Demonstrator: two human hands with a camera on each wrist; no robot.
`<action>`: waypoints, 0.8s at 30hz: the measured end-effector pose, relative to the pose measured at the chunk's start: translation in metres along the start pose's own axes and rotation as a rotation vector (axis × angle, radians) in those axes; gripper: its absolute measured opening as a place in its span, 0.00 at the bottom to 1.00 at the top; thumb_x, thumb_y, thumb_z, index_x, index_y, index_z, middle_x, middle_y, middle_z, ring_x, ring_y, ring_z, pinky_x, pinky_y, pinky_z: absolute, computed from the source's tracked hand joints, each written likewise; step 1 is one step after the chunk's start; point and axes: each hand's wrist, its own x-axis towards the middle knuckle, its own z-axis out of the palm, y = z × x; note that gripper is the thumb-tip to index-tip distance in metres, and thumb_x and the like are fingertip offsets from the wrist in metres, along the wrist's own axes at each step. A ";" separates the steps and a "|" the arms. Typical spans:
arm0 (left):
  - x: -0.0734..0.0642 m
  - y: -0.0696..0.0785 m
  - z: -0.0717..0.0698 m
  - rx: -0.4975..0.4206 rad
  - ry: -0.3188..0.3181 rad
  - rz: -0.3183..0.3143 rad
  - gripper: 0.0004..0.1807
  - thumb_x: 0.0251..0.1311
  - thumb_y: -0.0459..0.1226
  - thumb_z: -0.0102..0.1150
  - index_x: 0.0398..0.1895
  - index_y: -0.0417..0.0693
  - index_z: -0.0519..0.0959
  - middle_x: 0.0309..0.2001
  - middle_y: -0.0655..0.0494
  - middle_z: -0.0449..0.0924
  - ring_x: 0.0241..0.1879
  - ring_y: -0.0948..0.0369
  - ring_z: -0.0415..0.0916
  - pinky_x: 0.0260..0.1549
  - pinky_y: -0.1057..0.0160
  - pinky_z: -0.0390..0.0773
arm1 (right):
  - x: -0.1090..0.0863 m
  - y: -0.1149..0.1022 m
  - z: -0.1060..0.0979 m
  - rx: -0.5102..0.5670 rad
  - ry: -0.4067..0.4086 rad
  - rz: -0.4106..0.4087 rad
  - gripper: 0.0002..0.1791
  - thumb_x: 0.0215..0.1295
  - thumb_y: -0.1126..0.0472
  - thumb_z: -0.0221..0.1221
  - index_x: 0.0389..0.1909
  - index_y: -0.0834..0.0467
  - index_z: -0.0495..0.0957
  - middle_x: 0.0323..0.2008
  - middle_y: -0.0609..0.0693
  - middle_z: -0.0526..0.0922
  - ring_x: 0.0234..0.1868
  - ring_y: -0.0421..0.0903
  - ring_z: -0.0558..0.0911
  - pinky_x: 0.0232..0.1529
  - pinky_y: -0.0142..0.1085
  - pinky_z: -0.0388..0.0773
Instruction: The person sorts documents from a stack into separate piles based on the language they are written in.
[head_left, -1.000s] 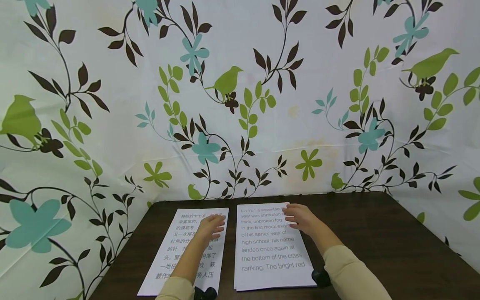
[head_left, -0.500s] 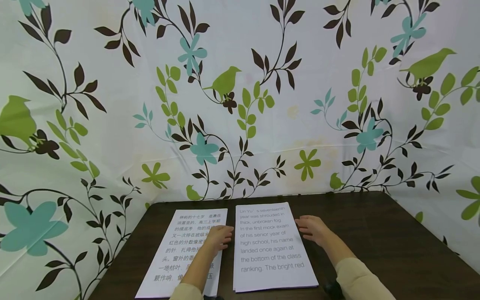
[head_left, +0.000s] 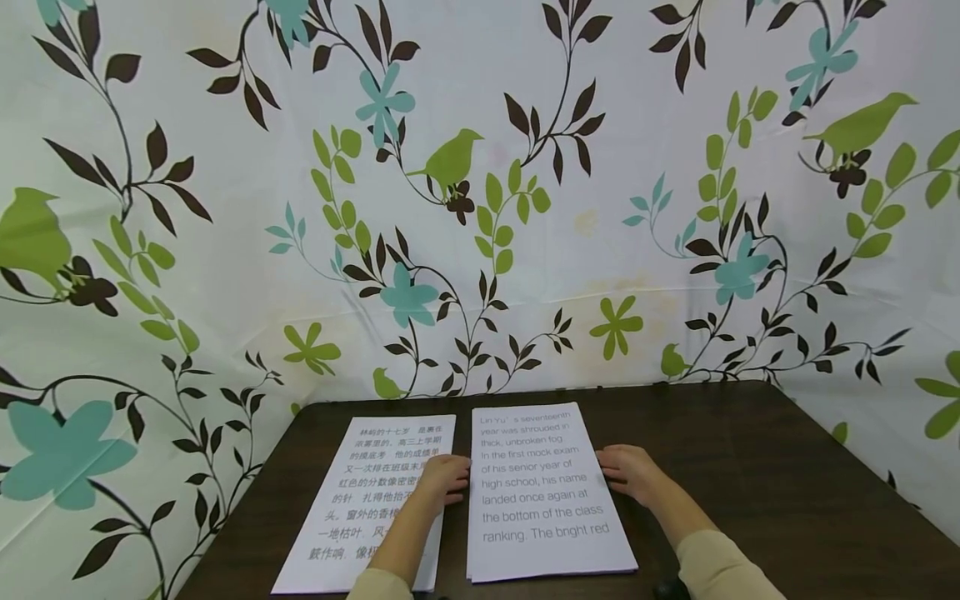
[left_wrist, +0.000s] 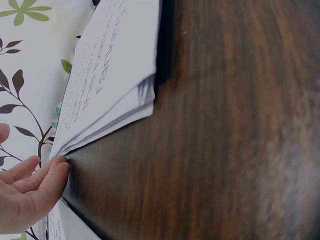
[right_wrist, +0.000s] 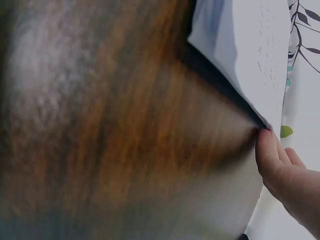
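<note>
A stack of paper (head_left: 546,554) with large English print lies on the dark wooden table. My left hand (head_left: 444,478) is at its left edge, fingers fairly straight and touching the side. Opposite, my right hand (head_left: 632,472) has its fingertips at the right edge. In the left wrist view the stack (left_wrist: 130,45) shows several loose layers fanned slightly at the near corner, with the left fingertips (left_wrist: 61,167) along its side. The right wrist view shows the right fingers (right_wrist: 267,150) against the stack's side (right_wrist: 255,60). Neither hand grips the stack.
A second paper stack (head_left: 300,567) with Chinese print lies to the left, partly under my left forearm. Bare wood of the table (head_left: 787,500) extends to the right. A cloth (head_left: 525,333) with printed leaves and birds hangs behind the table.
Both hands have come down from above the papers to the sides of the English-print stack. The left hand moved right; the right hand moved outward and lower. The stacks lie nearly where they were.
</note>
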 end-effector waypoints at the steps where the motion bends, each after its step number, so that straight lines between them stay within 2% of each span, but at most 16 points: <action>1: 0.000 0.000 0.001 -0.004 -0.004 -0.002 0.24 0.54 0.36 0.50 0.49 0.25 0.64 0.42 0.34 0.70 0.41 0.45 0.70 0.34 0.52 0.73 | 0.000 0.000 0.001 0.000 -0.002 0.000 0.29 0.58 0.62 0.52 0.53 0.77 0.54 0.51 0.72 0.62 0.50 0.63 0.64 0.49 0.55 0.60; 11: 0.000 -0.001 0.003 -0.031 -0.029 -0.007 0.21 0.54 0.35 0.50 0.48 0.27 0.66 0.43 0.35 0.70 0.42 0.45 0.70 0.32 0.53 0.74 | -0.005 -0.002 0.006 -0.008 0.018 0.001 0.24 0.58 0.64 0.51 0.50 0.76 0.58 0.47 0.68 0.66 0.48 0.61 0.67 0.48 0.55 0.61; 18: 0.000 0.001 0.003 -0.015 -0.034 -0.019 0.22 0.54 0.36 0.50 0.48 0.27 0.66 0.43 0.35 0.70 0.41 0.46 0.70 0.33 0.53 0.74 | -0.006 -0.003 0.007 -0.053 0.027 0.009 0.25 0.58 0.61 0.51 0.50 0.75 0.60 0.47 0.68 0.66 0.46 0.59 0.67 0.45 0.53 0.65; 24: -0.004 0.005 0.001 0.070 -0.077 0.043 0.21 0.55 0.37 0.49 0.47 0.28 0.68 0.43 0.36 0.71 0.41 0.46 0.70 0.36 0.52 0.72 | -0.008 -0.009 0.012 -0.114 0.054 0.018 0.22 0.58 0.60 0.50 0.48 0.73 0.65 0.43 0.64 0.70 0.42 0.56 0.68 0.41 0.48 0.68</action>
